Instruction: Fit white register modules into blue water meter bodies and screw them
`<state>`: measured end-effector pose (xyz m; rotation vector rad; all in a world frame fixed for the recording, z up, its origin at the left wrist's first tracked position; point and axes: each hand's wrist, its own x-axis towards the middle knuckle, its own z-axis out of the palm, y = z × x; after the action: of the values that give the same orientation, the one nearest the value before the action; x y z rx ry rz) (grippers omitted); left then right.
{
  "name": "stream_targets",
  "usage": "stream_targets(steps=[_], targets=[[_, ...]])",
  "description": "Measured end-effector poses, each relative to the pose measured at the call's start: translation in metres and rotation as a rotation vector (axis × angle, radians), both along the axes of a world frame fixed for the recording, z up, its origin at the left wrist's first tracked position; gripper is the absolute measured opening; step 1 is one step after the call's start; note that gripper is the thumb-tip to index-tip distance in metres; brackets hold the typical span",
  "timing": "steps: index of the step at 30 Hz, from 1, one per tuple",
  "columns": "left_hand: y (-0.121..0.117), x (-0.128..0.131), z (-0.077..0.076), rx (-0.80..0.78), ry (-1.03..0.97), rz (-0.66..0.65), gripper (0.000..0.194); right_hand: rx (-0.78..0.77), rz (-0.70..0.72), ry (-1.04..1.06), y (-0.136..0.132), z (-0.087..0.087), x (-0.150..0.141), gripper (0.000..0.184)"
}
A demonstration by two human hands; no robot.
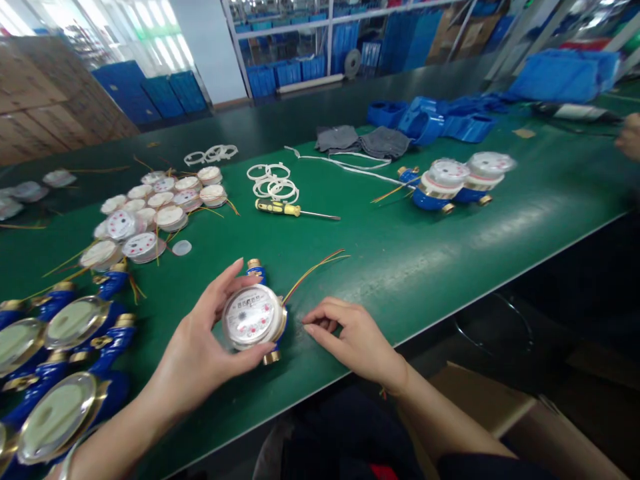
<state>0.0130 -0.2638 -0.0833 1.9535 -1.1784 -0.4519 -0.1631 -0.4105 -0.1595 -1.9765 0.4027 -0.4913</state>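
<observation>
My left hand (200,340) grips a water meter (253,317), thumb and fingers around its round white dial. The meter's blue body with brass ends rests on the green table, and thin red and yellow wires stick out from it to the upper right. Just right of the meter, my right hand (345,330) is by the tabletop with thumb and index fingertips close together. Whether anything small sits between those fingertips I cannot make out. Beyond the meter lies a yellow-handled screwdriver (280,207) beside several white plastic rings (275,183).
Several blue meter bodies (65,400) crowd the near left, with round dial units (160,200) behind them. Two assembled meters (443,180) stand right, near grey cloths (363,141) and blue plastic parts (425,120). Another person's hand (629,137) shows at the far right.
</observation>
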Motion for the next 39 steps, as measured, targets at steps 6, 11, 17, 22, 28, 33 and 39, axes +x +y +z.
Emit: stream_targets(steps=[6,11,17,22,28,33,39], targets=[[-0.005,0.01,-0.006,0.033,0.08,-0.093,0.104,-0.007,0.001,0.002,0.0,0.003,0.0,0.011],[-0.006,0.016,-0.017,0.06,0.141,-0.109,0.109,-0.015,0.003,0.028,0.002,0.003,0.0,0.011],[-0.005,0.023,-0.027,0.041,0.16,-0.182,0.102,-0.074,0.053,0.069,-0.013,0.011,0.008,0.028],[-0.008,0.022,-0.028,0.008,0.2,-0.196,0.099,-0.498,0.138,0.007,-0.049,0.024,0.055,0.064],[-0.008,0.02,-0.024,0.024,0.191,-0.174,0.092,-0.804,0.526,0.018,-0.066,0.032,0.135,0.044],[-0.007,0.02,-0.028,0.017,0.147,-0.129,0.092,-0.823,0.596,0.055,-0.059,0.033,0.146,0.032],[-0.004,0.019,-0.031,0.019,0.13,-0.105,0.088,-0.763,0.388,0.062,-0.069,0.023,0.105,0.04]])
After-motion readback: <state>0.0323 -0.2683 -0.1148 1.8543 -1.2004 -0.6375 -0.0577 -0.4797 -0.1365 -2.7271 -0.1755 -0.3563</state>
